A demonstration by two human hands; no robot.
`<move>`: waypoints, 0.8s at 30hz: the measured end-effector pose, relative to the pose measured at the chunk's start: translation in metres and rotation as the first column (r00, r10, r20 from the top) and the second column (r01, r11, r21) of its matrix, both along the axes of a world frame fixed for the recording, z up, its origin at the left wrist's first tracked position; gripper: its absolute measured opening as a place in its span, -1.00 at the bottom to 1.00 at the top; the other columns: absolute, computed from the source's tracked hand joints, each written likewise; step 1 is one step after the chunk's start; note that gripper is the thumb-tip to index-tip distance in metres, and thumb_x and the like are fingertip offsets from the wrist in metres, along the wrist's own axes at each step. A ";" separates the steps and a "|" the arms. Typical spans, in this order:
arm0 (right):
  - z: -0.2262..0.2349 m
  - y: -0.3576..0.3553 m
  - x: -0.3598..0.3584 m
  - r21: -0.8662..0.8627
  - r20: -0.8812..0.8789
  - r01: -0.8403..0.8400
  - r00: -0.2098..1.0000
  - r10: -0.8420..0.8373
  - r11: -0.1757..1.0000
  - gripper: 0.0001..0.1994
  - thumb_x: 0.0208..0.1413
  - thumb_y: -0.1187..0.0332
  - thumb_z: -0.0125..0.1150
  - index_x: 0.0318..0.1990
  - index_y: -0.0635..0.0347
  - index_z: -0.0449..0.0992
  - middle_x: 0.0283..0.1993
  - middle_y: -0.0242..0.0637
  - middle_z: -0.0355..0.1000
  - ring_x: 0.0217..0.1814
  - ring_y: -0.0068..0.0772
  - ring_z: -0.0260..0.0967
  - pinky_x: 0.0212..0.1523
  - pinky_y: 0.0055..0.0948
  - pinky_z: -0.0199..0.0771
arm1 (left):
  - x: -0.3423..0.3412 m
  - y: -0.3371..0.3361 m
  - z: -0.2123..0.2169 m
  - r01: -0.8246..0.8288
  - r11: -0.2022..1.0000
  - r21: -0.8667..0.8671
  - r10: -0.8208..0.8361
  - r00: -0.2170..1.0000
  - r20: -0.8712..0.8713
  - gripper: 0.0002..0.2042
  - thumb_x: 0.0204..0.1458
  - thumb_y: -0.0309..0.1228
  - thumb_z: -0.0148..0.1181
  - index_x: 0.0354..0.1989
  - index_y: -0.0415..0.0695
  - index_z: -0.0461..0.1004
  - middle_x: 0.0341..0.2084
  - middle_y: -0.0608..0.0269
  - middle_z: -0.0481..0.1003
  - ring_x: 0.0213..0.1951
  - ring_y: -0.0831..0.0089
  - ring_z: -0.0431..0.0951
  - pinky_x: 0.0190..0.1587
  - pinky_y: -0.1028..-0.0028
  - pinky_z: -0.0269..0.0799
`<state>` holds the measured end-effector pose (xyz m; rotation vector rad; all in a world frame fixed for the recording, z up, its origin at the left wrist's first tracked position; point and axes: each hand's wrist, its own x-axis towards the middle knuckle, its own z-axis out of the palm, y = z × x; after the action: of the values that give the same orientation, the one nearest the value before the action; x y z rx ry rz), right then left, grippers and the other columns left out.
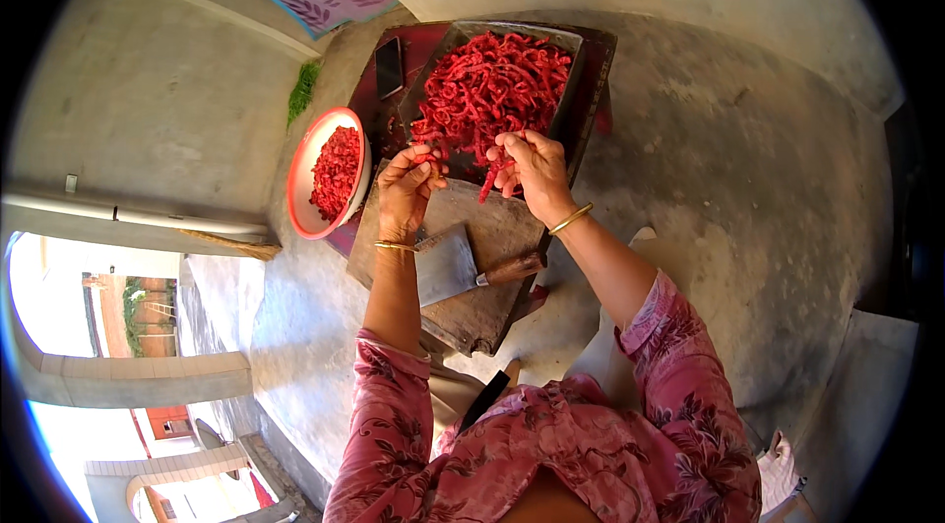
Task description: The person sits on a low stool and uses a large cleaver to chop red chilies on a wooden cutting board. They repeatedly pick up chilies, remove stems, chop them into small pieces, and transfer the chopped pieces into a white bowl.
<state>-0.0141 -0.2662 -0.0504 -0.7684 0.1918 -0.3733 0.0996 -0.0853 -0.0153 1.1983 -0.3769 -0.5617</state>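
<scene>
Pink floral sleeves (669, 425) lead up to a wooden chopping board (482, 297) on a concrete floor (748, 179), cleaver (448, 267) lying flat. Left hand (406, 190) and right hand (532, 167) each pinch red chilli strips (489, 181). At twelve o'clock, the heaped chilli tray (492, 80); at ten, a red bowl (300, 188).

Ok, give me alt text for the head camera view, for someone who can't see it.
Seen from above, a person's left hand and right hand hold red chillies at the near edge of a heaped dark tray, over a wooden chopping board where a cleaver lies. A bowl of chopped chillies and a dark phone sit to the left.
</scene>
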 end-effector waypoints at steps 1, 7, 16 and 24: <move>0.000 0.000 -0.001 -0.011 -0.009 -0.004 1.000 0.004 1.000 -0.77 0.21 0.30 0.07 -0.22 0.34 0.45 -0.38 -0.19 0.46 -0.70 -0.59 0.33 -0.76 -0.66 0.34 | 0.001 -0.001 0.000 -0.001 1.000 -0.024 0.001 1.000 -0.003 -0.78 0.05 -0.68 0.01 -0.11 -0.31 0.42 -0.25 0.04 0.50 -0.29 0.22 0.56 -0.32 0.40 0.58; -0.003 0.011 0.001 0.048 -0.083 -0.175 0.980 0.178 0.983 -0.78 0.16 0.30 0.16 -0.22 0.32 0.46 -0.47 -0.28 0.43 -0.74 -0.59 0.31 -0.82 -0.62 0.28 | -0.004 -0.002 0.002 0.062 0.993 -0.099 -0.060 0.998 0.023 -0.77 -0.01 -0.71 0.00 -0.16 -0.29 0.43 -0.28 0.04 0.51 -0.31 0.22 0.56 -0.32 0.36 0.57; -0.009 0.011 0.005 0.461 0.186 -0.394 0.919 0.347 0.795 -0.83 0.12 0.36 0.20 -0.20 0.26 0.48 -0.43 -0.33 0.41 -0.66 -0.48 0.35 -0.73 -0.42 0.28 | -0.023 0.003 0.019 0.179 0.983 0.043 -0.181 0.981 0.064 -0.76 -0.04 -0.75 -0.04 -0.17 -0.37 0.43 -0.31 -0.02 0.51 -0.36 0.28 0.56 -0.36 0.40 0.56; -0.005 0.009 0.005 0.221 0.118 -0.256 0.965 0.235 0.941 -0.83 0.17 0.31 0.15 -0.20 0.20 0.49 -0.33 -0.36 0.39 -0.64 -0.54 0.33 -0.68 -0.52 0.33 | -0.025 0.011 0.010 0.096 0.988 0.124 -0.101 0.994 0.036 -0.80 0.14 -0.62 -0.08 -0.09 -0.42 0.37 -0.24 -0.06 0.49 -0.22 0.18 0.57 -0.22 0.37 0.59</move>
<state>-0.0086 -0.2575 -0.0557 -0.5328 0.0518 -0.1432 0.0749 -0.0743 -0.0054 1.3164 -0.4447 -0.6534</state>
